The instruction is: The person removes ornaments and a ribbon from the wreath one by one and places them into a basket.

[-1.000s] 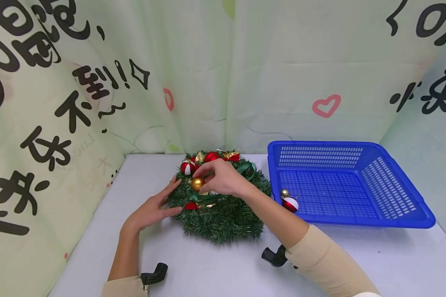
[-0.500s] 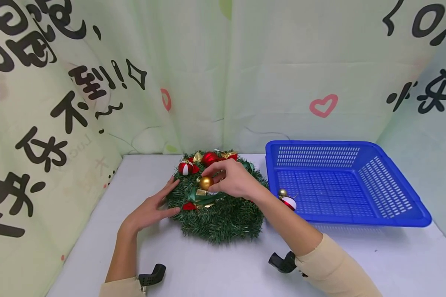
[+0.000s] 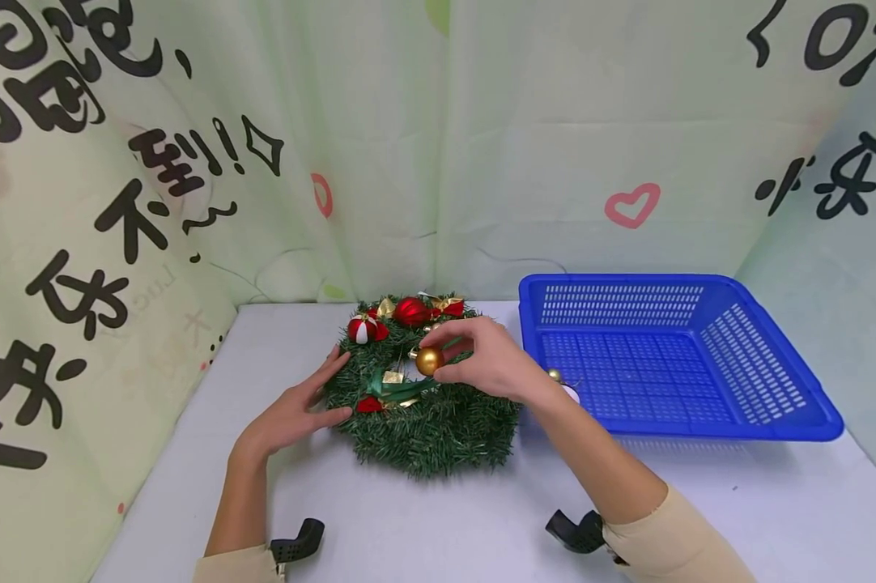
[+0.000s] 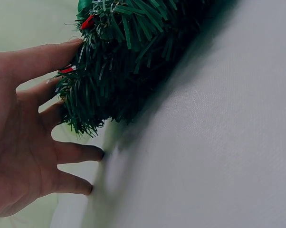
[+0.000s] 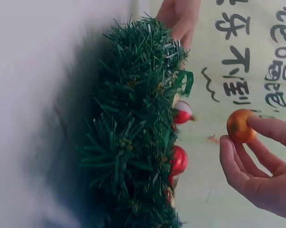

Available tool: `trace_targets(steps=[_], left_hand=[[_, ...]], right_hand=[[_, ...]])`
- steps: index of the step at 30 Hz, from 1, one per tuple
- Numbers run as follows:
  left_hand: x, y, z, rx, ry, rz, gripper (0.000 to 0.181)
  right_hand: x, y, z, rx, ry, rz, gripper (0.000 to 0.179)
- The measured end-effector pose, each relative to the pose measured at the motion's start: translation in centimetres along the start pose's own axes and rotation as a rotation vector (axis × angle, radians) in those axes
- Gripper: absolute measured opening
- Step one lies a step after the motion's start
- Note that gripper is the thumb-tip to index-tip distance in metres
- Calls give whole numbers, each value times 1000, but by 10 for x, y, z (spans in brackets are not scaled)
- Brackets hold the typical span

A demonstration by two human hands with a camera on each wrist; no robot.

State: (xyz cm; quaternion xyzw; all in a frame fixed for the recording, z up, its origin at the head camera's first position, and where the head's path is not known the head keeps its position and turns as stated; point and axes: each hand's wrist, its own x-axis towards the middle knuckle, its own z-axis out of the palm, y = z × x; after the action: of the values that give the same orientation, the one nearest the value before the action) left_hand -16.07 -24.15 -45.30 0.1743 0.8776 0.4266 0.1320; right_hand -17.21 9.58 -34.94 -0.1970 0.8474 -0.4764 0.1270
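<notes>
A green Christmas wreath (image 3: 438, 437) lies on the table, with red balls, bows and a dark green ribbon (image 3: 401, 392) on it. My right hand (image 3: 485, 356) pinches a gold Christmas ball (image 3: 429, 361) between thumb and fingertips, above the wreath's middle. In the right wrist view the gold ball (image 5: 241, 126) is apart from the wreath (image 5: 133, 128). My left hand (image 3: 295, 413) rests at the wreath's left side with fingers spread. In the left wrist view, the left hand's (image 4: 29, 137) thumb and some fingers touch the greenery (image 4: 128, 57), and two fingertips meet the tabletop.
A blue plastic basket (image 3: 686, 429) stands to the right of the wreath. A small gold ball (image 3: 554, 375) and a red and white ball (image 3: 571, 393) show at its left end, partly behind my right forearm. A printed curtain (image 3: 511, 162) hangs behind the table (image 3: 409, 526).
My right hand has moved to the right with the gold ball, from the wreath's left part toward its middle. The left hand stays at the wreath's side.
</notes>
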Motion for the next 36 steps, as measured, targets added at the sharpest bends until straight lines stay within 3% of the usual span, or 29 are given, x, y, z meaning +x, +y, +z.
trace_targets(steps=[16, 36], left_hand=[[-2, 3, -1, 5, 2, 10, 84], [-2, 4, 0, 1, 5, 6, 85]], right_hand=[[-31, 22, -37, 90, 99, 25, 38], [-58, 50, -71, 44, 233, 139, 36]])
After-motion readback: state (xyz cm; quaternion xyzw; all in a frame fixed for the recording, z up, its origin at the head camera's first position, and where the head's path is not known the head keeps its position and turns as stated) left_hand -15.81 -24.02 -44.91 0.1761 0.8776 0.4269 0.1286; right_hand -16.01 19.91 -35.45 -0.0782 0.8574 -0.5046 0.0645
